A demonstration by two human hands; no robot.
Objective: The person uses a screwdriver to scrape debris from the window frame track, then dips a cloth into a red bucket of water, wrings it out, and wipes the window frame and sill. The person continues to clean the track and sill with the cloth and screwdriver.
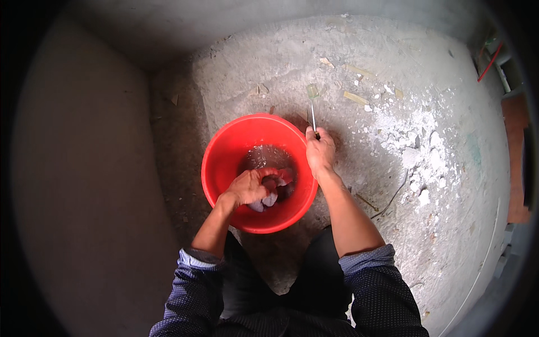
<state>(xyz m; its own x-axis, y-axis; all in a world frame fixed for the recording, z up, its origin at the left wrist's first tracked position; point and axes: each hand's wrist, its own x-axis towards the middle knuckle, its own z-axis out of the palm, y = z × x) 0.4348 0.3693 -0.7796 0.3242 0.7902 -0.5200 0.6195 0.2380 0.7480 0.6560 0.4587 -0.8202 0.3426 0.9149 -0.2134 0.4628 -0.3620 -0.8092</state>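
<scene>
A round red plastic basin (219, 147) stands on the concrete floor between my knees, with dark water (263, 156) in its bottom. My left hand (249, 187) reaches down inside it, fingers curled around a wet, crumpled greyish rag (269, 199). Blur and shade hide some of the fingertips. At the basin's right rim, my right hand (321, 149) is closed on the dark handle of a hand tool (313, 111). Its thin metal shaft points away from me and ends in a pale, translucent head; the exact kind is unclear.
White plaster crumbs and lumps (414, 158) are strewn over the floor at right. A thin dark wire (398, 194) lies beside them. Yellowish strips (356, 98) lie beyond the basin. A grey wall (92, 168) rises close on the left, and a brown board (514, 160) stands at far right.
</scene>
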